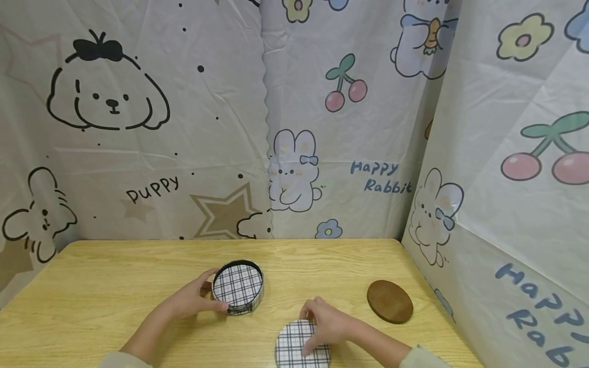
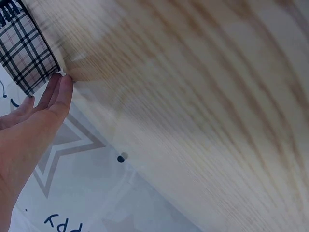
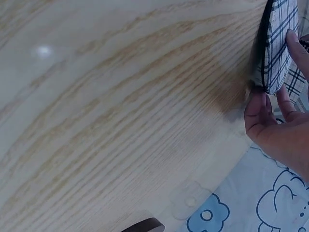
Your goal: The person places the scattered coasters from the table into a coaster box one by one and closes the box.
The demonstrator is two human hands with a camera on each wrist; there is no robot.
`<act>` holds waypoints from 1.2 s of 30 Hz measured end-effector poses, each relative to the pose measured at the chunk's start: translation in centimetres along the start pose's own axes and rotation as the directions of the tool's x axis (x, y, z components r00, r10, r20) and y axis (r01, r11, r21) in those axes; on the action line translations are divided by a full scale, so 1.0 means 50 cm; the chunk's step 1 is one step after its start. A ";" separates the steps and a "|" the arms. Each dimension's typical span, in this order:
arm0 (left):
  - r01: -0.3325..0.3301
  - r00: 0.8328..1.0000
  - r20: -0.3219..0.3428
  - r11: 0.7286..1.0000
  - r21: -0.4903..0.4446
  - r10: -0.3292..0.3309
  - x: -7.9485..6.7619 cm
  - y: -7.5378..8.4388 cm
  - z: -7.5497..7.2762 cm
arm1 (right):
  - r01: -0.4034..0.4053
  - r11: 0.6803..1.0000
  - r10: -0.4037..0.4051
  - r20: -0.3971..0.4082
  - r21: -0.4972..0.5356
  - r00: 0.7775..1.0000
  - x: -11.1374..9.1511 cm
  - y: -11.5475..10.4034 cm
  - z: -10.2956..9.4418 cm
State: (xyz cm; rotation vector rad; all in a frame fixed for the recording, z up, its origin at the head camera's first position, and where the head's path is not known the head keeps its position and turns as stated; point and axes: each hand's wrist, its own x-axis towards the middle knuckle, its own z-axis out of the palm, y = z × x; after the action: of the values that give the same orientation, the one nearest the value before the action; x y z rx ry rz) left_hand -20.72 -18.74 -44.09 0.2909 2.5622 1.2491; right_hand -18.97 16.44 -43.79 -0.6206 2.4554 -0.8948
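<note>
A round plaid holder [image 1: 252, 305] with a dark inner rim stands on the table, left of the middle. Inside it a plaid coaster [image 1: 236, 284] shows on top. My left hand [image 1: 195, 299] holds the holder from its left side, thumb at the near edge; its fingertips touch the plaid wall [image 2: 31, 53] in the left wrist view. Nearer to me, my right hand [image 1: 329, 323] grips another round plaid coaster [image 1: 294, 341], thumb on its top face and fingers at the rim. The right wrist view shows this coaster [image 3: 281, 46] edge-on, with a dark edge.
A brown round coaster [image 1: 390, 301] lies at the right of the wooden table [image 1: 129, 271]. Printed cloth [image 1: 221, 153] hangs behind the table and along its right side.
</note>
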 end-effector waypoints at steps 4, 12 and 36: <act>-0.004 1.000 0.001 1.000 0.006 0.004 0.001 -0.001 -0.001 | -0.001 0.995 -0.005 0.056 0.096 0.998 0.002 0.000 -0.013; -0.007 1.000 -0.003 1.000 0.015 0.007 0.000 -0.002 -0.001 | 0.003 0.956 -0.043 0.132 0.292 0.990 -0.004 0.006 -0.033; 0.003 1.000 -0.003 1.000 0.007 -0.003 0.001 0.000 -0.001 | -0.026 0.797 -0.008 0.054 0.603 0.998 -0.008 0.027 -0.054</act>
State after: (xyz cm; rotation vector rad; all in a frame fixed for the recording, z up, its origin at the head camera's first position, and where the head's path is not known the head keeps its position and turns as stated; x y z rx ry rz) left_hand -20.78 -18.77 -44.07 0.2870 2.5691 1.2403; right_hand -20.46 18.89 -42.76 -0.3851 1.9414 -1.5410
